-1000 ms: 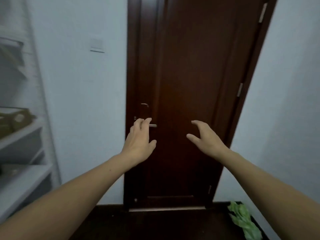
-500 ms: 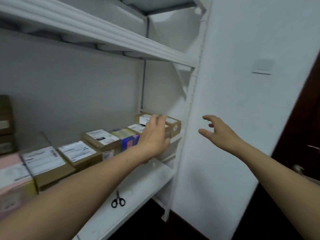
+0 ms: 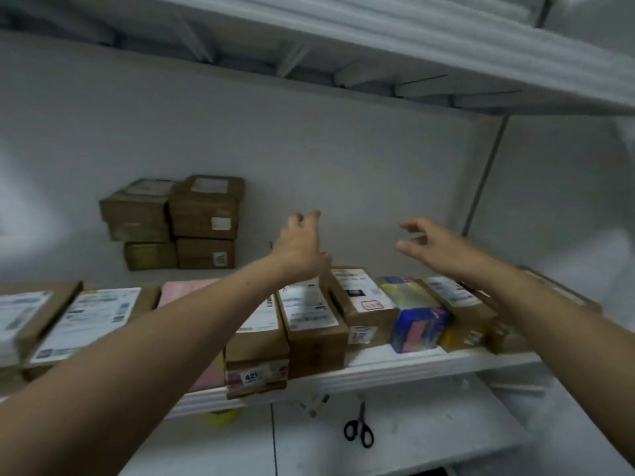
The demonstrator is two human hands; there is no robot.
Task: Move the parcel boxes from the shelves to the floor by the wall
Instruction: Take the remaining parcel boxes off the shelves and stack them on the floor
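Item: parcel boxes (image 3: 309, 314) — one row on the middle shelf (image 3: 378, 371), side by side, long axes running near to far. A second stack (image 3: 202, 218) stands far left against the wall.

Your left hand (image 3: 299, 249) and right hand (image 3: 433, 247) hover above the row, fingers spread and loosely curled, holding nothing.

The brown labelled box (image 3: 360, 297) lies below and between them, nearer your left hand — probably the next pick.

Scissors (image 3: 359, 427): lower shelf.
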